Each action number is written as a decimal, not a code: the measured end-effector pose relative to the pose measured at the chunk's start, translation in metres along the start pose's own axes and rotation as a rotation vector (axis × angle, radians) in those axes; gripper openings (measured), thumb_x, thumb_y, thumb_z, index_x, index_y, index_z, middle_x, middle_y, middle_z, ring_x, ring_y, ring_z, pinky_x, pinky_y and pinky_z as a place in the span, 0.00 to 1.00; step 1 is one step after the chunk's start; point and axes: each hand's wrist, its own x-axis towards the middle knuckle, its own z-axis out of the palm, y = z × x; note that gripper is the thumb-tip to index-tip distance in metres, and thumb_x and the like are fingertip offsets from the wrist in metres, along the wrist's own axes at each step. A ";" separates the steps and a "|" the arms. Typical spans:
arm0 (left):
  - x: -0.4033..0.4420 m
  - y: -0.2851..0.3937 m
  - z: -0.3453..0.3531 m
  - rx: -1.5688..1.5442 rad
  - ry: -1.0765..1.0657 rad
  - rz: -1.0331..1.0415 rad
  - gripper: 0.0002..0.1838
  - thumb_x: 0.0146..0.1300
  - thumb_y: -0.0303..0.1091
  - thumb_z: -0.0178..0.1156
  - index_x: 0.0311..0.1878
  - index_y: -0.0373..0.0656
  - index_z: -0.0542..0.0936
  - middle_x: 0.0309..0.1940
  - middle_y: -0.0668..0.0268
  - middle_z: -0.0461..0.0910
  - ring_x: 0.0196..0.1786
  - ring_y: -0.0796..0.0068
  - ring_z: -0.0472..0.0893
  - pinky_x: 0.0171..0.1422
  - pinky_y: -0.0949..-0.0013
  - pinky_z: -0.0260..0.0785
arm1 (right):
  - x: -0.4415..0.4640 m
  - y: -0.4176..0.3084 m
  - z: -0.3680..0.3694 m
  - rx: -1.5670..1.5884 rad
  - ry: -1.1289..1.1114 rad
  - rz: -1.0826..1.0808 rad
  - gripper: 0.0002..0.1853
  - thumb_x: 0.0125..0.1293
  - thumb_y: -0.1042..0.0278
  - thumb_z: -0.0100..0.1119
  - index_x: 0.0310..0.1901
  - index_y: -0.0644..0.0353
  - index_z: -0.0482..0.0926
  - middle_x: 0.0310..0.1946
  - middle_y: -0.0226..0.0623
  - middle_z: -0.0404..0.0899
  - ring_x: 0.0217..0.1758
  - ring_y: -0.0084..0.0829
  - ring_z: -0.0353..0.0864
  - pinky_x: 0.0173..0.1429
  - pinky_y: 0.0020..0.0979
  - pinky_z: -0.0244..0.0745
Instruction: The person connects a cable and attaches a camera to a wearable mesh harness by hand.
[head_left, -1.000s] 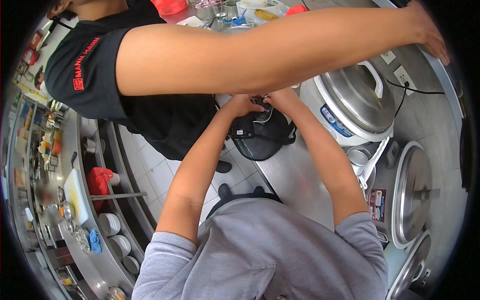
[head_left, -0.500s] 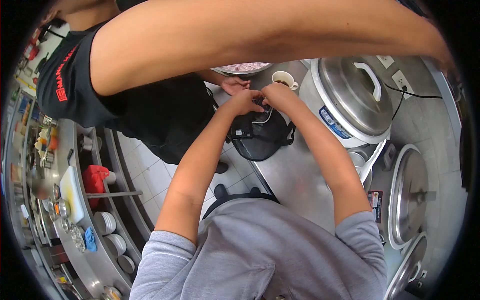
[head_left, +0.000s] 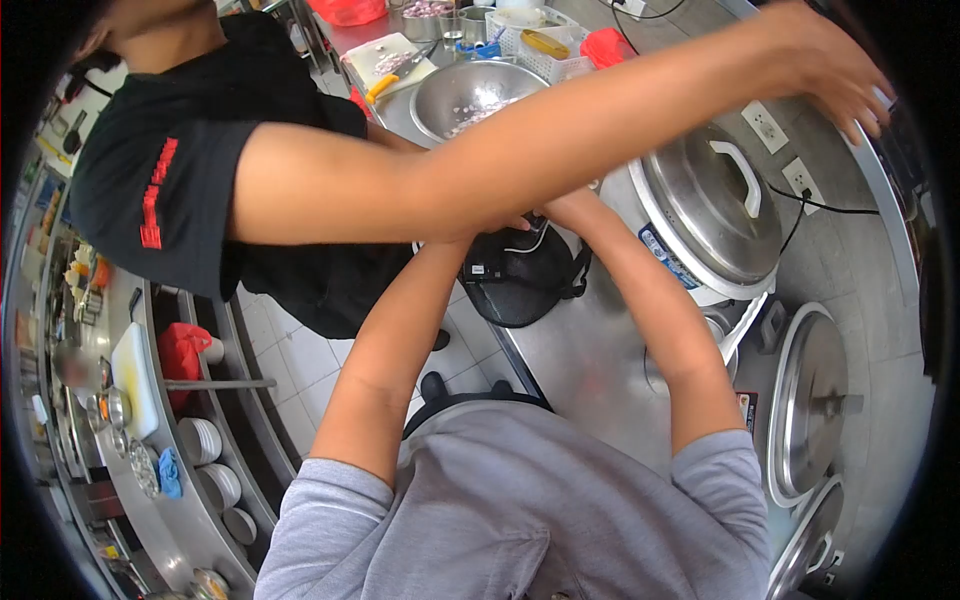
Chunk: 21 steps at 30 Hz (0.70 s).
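A co-worker's outstretched arm [head_left: 520,140] covers most of both my hands. Under it my left hand [head_left: 507,226] shows only fingertips, closed against a small dark thing [head_left: 537,222] that I cannot make out. My right hand [head_left: 572,208] meets the same thing from the other side, its fingers curled in and largely hidden. A white cable [head_left: 527,248] loops down from between the hands. Just below them, a round black bag [head_left: 520,295] with a strap lies on the steel counter [head_left: 600,350], and a black box with a white label [head_left: 482,271] rests on it.
The co-worker in a black shirt [head_left: 310,285] stands close on the left. A large rice cooker [head_left: 705,215] is on the right, beside wall sockets [head_left: 764,127]. Behind are a steel bowl [head_left: 430,105] with chopped pieces and a yellow-handled knife [head_left: 382,88]. Plates [head_left: 200,440] fill the left shelf.
The co-worker's arm has swung down across my hands, its hand now showing at upper right. The view has tilted up, bringing in the bowl and knife. My hands stay over the bag.
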 end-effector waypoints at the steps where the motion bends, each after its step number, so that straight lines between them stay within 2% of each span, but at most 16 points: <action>1: 0.002 -0.001 -0.001 -0.063 -0.031 -0.016 0.29 0.54 0.34 0.76 0.61 0.48 0.82 0.54 0.61 0.86 0.63 0.66 0.79 0.71 0.63 0.65 | 0.003 0.004 0.005 -0.118 -0.057 -0.052 0.07 0.59 0.67 0.64 0.37 0.54 0.88 0.32 0.45 0.87 0.40 0.46 0.88 0.43 0.46 0.81; 3: 0.006 -0.012 0.003 -0.271 -0.073 -0.034 0.27 0.55 0.33 0.76 0.61 0.48 0.82 0.53 0.64 0.87 0.58 0.68 0.82 0.66 0.66 0.69 | 0.005 0.000 -0.001 -0.243 -0.115 -0.100 0.08 0.60 0.68 0.62 0.38 0.53 0.89 0.33 0.44 0.87 0.40 0.46 0.89 0.42 0.46 0.82; 5: 0.009 -0.021 0.007 -0.182 -0.077 -0.084 0.26 0.53 0.36 0.77 0.56 0.47 0.84 0.51 0.61 0.88 0.56 0.65 0.84 0.63 0.62 0.71 | 0.005 -0.018 -0.022 -0.363 -0.238 -0.115 0.09 0.62 0.68 0.59 0.39 0.52 0.89 0.33 0.44 0.87 0.38 0.45 0.89 0.40 0.45 0.83; 6: 0.007 -0.017 0.005 -0.183 -0.075 -0.083 0.26 0.53 0.36 0.77 0.56 0.47 0.84 0.51 0.61 0.88 0.56 0.65 0.84 0.63 0.62 0.71 | 0.004 -0.019 -0.023 -0.357 -0.245 -0.112 0.07 0.58 0.68 0.61 0.35 0.57 0.86 0.34 0.41 0.86 0.40 0.45 0.87 0.42 0.43 0.81; 8: 0.001 -0.002 -0.004 -0.092 -0.058 -0.100 0.27 0.52 0.37 0.78 0.56 0.43 0.83 0.49 0.59 0.88 0.53 0.63 0.85 0.60 0.62 0.73 | 0.002 -0.014 -0.021 -0.343 -0.223 -0.136 0.06 0.57 0.68 0.62 0.35 0.57 0.85 0.33 0.41 0.86 0.40 0.45 0.87 0.43 0.43 0.81; 12: 0.005 -0.020 0.011 -0.149 -0.005 -0.076 0.26 0.52 0.37 0.77 0.55 0.41 0.83 0.47 0.58 0.88 0.52 0.59 0.86 0.58 0.61 0.74 | 0.003 -0.011 -0.029 -0.269 -0.193 -0.160 0.05 0.58 0.68 0.65 0.36 0.57 0.85 0.34 0.42 0.86 0.40 0.44 0.87 0.44 0.43 0.81; 13: 0.008 -0.025 0.014 -0.136 -0.033 -0.058 0.28 0.54 0.37 0.77 0.57 0.41 0.81 0.48 0.56 0.87 0.52 0.60 0.85 0.58 0.61 0.73 | 0.003 -0.011 -0.031 -0.270 -0.191 -0.159 0.05 0.58 0.68 0.65 0.36 0.57 0.85 0.34 0.42 0.86 0.40 0.44 0.87 0.44 0.43 0.81; 15: 0.015 -0.020 0.008 -0.113 -0.054 -0.026 0.29 0.56 0.37 0.76 0.60 0.40 0.79 0.48 0.55 0.86 0.52 0.60 0.84 0.58 0.62 0.72 | 0.005 -0.011 -0.040 -0.095 -0.154 -0.058 0.13 0.60 0.70 0.66 0.47 0.53 0.86 0.34 0.42 0.87 0.41 0.42 0.88 0.45 0.41 0.82; 16: 0.012 -0.009 0.002 -0.024 -0.077 -0.089 0.30 0.55 0.38 0.76 0.60 0.40 0.78 0.48 0.55 0.86 0.52 0.59 0.84 0.58 0.62 0.72 | 0.006 -0.014 -0.046 -0.103 -0.148 -0.062 0.13 0.60 0.70 0.66 0.47 0.53 0.86 0.34 0.42 0.87 0.41 0.42 0.88 0.45 0.41 0.82; 17: 0.006 0.001 -0.002 0.062 -0.102 -0.157 0.31 0.54 0.40 0.76 0.60 0.39 0.78 0.48 0.54 0.86 0.52 0.57 0.84 0.58 0.62 0.72 | 0.003 -0.018 -0.048 0.068 -0.172 0.097 0.17 0.62 0.72 0.66 0.53 0.54 0.84 0.35 0.41 0.87 0.42 0.39 0.88 0.47 0.38 0.81; 18: 0.002 0.003 -0.001 -0.006 -0.046 -0.150 0.32 0.54 0.40 0.77 0.61 0.38 0.78 0.47 0.53 0.86 0.51 0.57 0.84 0.57 0.61 0.72 | 0.002 -0.020 -0.048 0.244 -0.195 0.259 0.20 0.63 0.73 0.65 0.59 0.55 0.82 0.36 0.40 0.88 0.43 0.35 0.88 0.50 0.35 0.80; 19: -0.001 0.004 -0.001 -0.006 -0.044 -0.150 0.32 0.54 0.40 0.77 0.61 0.38 0.78 0.47 0.53 0.86 0.51 0.57 0.84 0.57 0.61 0.72 | 0.001 -0.013 -0.044 0.242 -0.195 0.258 0.20 0.63 0.73 0.65 0.59 0.55 0.82 0.36 0.40 0.88 0.43 0.35 0.88 0.50 0.35 0.80; 21: -0.005 0.005 -0.001 -0.071 -0.003 -0.138 0.34 0.54 0.39 0.77 0.63 0.38 0.78 0.47 0.52 0.85 0.50 0.57 0.84 0.57 0.61 0.73 | -0.002 0.003 -0.039 0.712 -0.219 0.335 0.23 0.67 0.76 0.61 0.64 0.63 0.78 0.39 0.39 0.88 0.45 0.29 0.87 0.53 0.31 0.79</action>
